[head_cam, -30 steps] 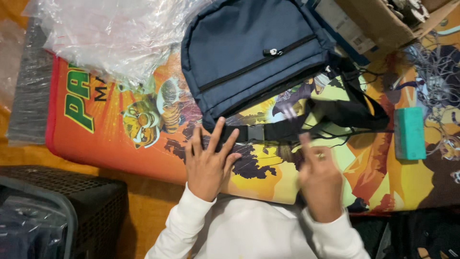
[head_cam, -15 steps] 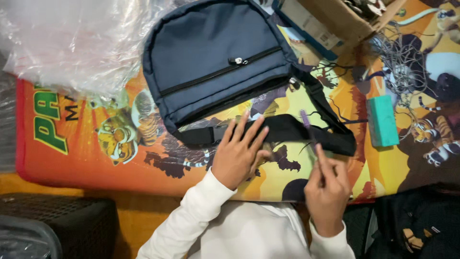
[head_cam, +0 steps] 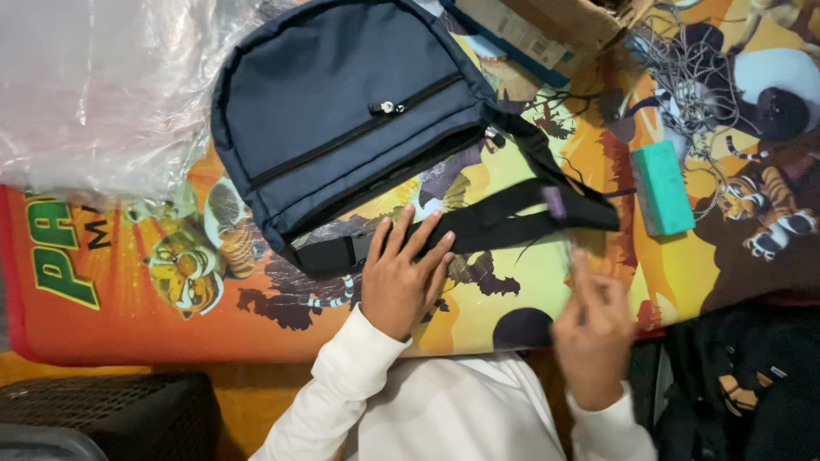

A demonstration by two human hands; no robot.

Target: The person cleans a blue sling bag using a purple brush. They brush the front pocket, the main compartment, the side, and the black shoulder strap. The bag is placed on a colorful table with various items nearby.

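Starting at the upper left of the frame there's a big crumpled clear plastic sheet (head_cam: 111,85), with a black crate (head_cam: 102,410) down in the lower left corner. Everything else sits on the cartoon-printed surface (head_cam: 128,290).

The navy bag (head_cam: 342,119) lies flat in the upper middle, zipper side up. Its black strap (head_cam: 478,226) runs out from under the lower edge toward the right.

Your left hand (head_cam: 401,282) is palm-down just below the bag. The fingers (head_cam: 427,235) are spread and laid across the strap, pinning it to the surface and not gripping anything.

Your right hand (head_cam: 594,329) is in the lower right of centre and pretty motion-blurred. As far as I can make out, its fingers are pinched on a thin purple-tipped tool (head_cam: 557,205). The tip is up at the strap near its far end, and I can't tell if it's actually touching.

Further right there's a teal block (head_cam: 662,188) close to the strap end. A cardboard box (head_cam: 547,26) and a tangle of wires (head_cam: 683,60) sit along the top edge.

My read is you're in the hold-it-flat-and-work-the-strap-end stage — one hand as the clamp, the other bringing the tool in. Whatever you do at that end needs the strap taut and not twisted. I'd want the left hand pinning closer to the tip, because there's a long unsupported stretch between your fingers and the tool. A slower, steadier right hand would help too — that blur says it's moving fast right by loose webbing.
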